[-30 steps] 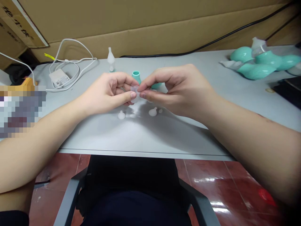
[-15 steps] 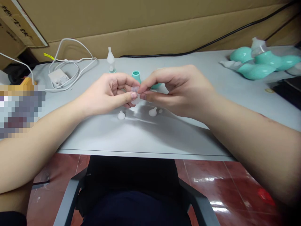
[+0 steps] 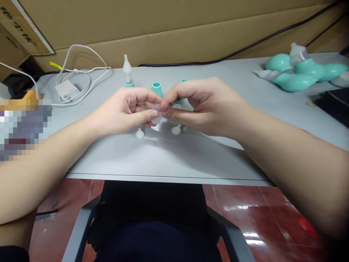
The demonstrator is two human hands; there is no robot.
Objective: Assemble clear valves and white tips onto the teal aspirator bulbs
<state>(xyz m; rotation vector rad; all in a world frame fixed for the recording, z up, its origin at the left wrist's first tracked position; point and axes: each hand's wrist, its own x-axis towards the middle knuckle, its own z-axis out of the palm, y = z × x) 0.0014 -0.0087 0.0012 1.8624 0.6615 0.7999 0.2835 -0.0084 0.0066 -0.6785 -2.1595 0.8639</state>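
the left hand grips a clear tube; the right hand pinches at its edge (on what, i cannot tell). uneven pressure could pop the tube loose.

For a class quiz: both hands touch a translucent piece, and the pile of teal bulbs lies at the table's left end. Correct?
No: the head view shows the pile of teal bulbs at the right end of the table; left hand and right hand touch the piece.
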